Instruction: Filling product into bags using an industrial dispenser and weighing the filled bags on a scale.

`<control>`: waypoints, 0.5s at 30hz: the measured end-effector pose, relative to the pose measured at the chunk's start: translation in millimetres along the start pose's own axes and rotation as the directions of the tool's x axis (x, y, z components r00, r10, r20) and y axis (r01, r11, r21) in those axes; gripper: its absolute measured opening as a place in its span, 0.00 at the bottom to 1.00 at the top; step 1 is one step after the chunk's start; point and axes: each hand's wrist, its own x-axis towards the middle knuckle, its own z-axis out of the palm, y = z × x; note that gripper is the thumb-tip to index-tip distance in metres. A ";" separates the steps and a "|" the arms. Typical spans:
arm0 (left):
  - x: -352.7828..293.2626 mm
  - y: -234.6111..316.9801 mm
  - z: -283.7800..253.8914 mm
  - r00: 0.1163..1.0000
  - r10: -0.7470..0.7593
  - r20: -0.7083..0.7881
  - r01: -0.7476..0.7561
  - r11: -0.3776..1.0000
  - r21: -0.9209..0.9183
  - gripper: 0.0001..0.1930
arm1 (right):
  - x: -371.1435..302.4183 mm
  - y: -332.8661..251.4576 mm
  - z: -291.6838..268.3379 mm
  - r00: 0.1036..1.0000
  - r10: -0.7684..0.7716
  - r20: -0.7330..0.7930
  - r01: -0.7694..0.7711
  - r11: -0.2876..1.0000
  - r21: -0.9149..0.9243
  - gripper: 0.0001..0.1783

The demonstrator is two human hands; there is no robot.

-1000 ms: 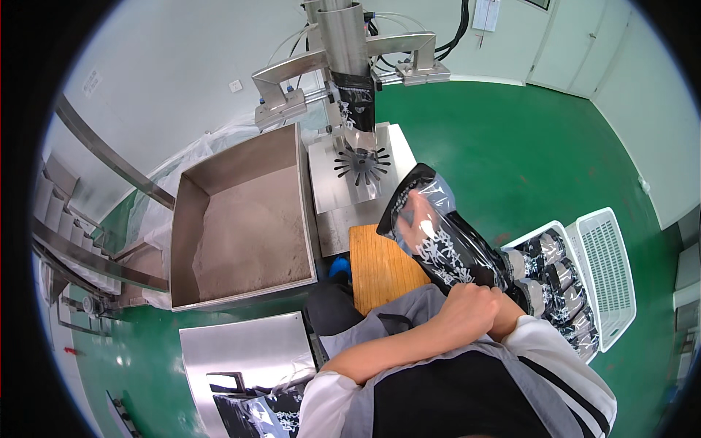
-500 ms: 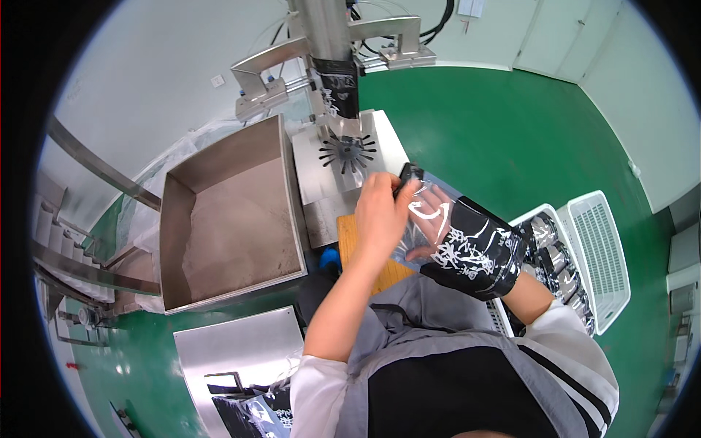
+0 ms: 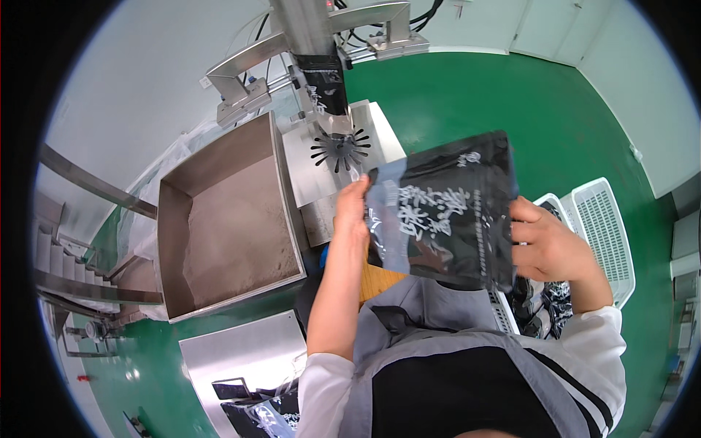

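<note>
A black stand-up pouch (image 3: 456,208) with a see-through band and white lettering is held up in front of me. My left hand (image 3: 353,213) is closed on its left end, thumb on the near face. At the other end, my right hand (image 3: 548,244) curls its fingers at the pouch's edge; part of them goes behind it. Beyond, a second black pouch (image 3: 325,82) hangs around the steel filling tube (image 3: 301,29), its lower end over a dark slotted star pattern (image 3: 340,149) on the machine's plate.
On the left stands a deep steel bin (image 3: 290,219) with brown powder in it. A white basket (image 3: 602,237) and several filled-looking packs (image 3: 544,310) are at my right. Lower left, a steel table (image 3: 241,339) carries more pouches (image 3: 266,417). A wooden seat (image 3: 380,283) is below the pouch.
My right hand has come out of the pouch, where it was pushed in up to the wrist, and now grips its edge. The pouch has turned, showing its lettered face.
</note>
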 end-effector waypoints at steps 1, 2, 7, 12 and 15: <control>-4.1 -3.3 10.8 1.000 0.007 0.026 -0.008 0.999 0.037 0.12 | -2.7 9.8 6.4 1.000 -0.014 -0.020 0.014 1.000 -0.024 0.09; 7.5 -16.1 8.5 0.999 -0.025 0.035 0.024 0.999 0.028 0.12 | -6.3 16.0 11.1 1.000 -0.026 -0.018 0.025 0.999 -0.022 0.09; 46.9 -37.3 -6.7 0.993 0.096 0.070 -0.107 0.979 0.171 0.10 | -29.7 43.9 34.7 0.811 0.113 -0.575 -0.325 0.903 -0.280 0.13; 154.5 39.3 -60.1 0.668 0.662 -0.341 -0.547 0.747 0.378 0.21 | -48.8 78.6 11.3 0.590 0.220 -0.777 -0.543 0.820 -0.180 0.21; 218.1 98.9 -120.9 0.586 0.792 -0.173 -0.591 0.563 0.577 0.27 | 5.3 97.4 7.7 0.574 0.529 -0.625 -0.571 0.806 0.158 0.22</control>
